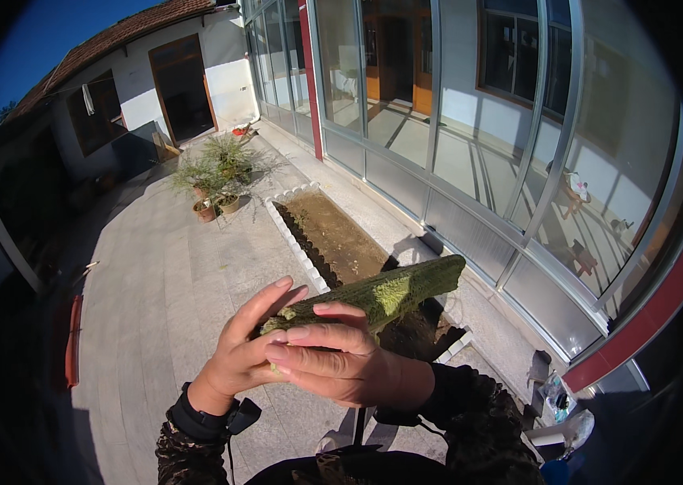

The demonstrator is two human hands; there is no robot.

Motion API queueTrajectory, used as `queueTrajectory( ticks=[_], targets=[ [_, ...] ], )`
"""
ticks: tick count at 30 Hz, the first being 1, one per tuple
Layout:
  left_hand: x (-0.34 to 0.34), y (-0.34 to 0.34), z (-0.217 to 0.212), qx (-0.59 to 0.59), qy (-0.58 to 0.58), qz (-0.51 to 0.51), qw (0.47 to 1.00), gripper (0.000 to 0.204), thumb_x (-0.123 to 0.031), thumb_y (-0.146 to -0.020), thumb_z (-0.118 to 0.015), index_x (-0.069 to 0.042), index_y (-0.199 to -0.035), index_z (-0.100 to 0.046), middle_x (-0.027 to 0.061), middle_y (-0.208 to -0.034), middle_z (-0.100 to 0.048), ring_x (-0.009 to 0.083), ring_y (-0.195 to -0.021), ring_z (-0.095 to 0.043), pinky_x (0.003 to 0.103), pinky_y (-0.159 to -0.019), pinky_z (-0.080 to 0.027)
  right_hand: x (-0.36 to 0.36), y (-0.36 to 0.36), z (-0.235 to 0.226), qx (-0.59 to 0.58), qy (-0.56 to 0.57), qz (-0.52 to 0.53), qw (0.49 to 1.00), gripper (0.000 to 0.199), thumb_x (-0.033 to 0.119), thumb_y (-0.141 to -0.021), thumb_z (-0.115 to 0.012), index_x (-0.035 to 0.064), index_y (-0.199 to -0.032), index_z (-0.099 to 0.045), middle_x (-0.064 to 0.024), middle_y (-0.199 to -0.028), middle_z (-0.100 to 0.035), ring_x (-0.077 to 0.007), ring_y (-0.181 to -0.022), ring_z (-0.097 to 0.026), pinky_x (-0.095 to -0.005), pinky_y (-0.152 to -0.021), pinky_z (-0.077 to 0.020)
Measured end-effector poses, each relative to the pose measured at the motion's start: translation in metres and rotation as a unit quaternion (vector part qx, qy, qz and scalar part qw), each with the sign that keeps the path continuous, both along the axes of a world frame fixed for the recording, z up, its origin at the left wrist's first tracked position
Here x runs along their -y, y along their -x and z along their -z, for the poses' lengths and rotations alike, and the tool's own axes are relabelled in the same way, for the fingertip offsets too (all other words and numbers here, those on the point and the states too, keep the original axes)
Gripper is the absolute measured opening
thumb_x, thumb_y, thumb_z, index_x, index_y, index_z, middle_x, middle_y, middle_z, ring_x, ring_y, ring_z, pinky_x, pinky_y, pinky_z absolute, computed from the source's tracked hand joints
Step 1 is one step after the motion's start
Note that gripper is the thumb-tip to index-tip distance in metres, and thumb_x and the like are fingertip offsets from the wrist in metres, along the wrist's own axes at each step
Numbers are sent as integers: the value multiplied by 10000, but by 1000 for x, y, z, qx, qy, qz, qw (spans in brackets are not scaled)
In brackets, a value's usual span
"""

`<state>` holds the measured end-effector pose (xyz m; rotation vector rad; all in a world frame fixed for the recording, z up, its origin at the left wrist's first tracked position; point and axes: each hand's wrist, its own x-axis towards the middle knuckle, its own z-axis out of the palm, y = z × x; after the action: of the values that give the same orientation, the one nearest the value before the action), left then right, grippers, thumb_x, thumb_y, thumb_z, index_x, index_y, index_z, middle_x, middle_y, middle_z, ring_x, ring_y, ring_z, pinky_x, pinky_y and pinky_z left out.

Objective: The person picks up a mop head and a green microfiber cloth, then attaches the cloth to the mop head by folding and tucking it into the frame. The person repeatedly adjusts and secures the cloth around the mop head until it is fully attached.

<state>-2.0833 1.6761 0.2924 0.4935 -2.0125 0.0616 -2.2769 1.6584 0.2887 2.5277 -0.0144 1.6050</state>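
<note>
Item: green sponge strip [390,293], long, rough-faced, tilted with its far end toward 2 o'clock, held at chest height over the paved yard [155,275].
Left hand [248,347]: cupped beneath the near end, fingers curled up around it, grasping the strip.
Right hand [333,360]: laid across the near end from 3 o'clock, fingers [317,331] flat over the strip, pinching it against the left hand.
Surroundings: soil bed [333,238] with white block edging, directly behind the strip at 12 o'clock; potted plants [216,174] at 11 o'clock, well apart; glass wall [470,145] from 12 to 3 o'clock; white house [155,73] at 10 o'clock.
</note>
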Motion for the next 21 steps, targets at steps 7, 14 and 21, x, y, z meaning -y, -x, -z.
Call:
queueTrajectory(
  ticks=[7,14,21],
  targets=[
    [1,2,3,15,47,-47,998,571,-70,-648,-870,-134,-1168,-644,218,-1197,-617,347,-1026,-673,396,-820,-576,24,-7,12,96,4,15,995,239,148,-800,-753,141,-1039,-751,3,-1394,-568,-192,-1248,-473,-384,-1006,-419],
    [1,-2,-7,30,43,-50,997,614,-116,-608,-917,-121,-1156,-639,222,-1153,-624,346,-976,-677,396,-786,-583,48,52,49,120,-46,45,991,674,220,-728,-819,23,-1291,-505,-203,-1434,-501,-335,-1256,-486,-490,-1040,-383],
    [3,-3,-8,37,52,-69,996,628,-126,-596,-919,-102,-1149,-622,222,-1132,-629,346,-964,-677,398,-772,-583,61,65,98,77,-54,188,978,885,334,-685,-873,18,-1375,-417,-233,-1452,-459,-384,-1324,-458,-538,-1122,-258]
  ],
)
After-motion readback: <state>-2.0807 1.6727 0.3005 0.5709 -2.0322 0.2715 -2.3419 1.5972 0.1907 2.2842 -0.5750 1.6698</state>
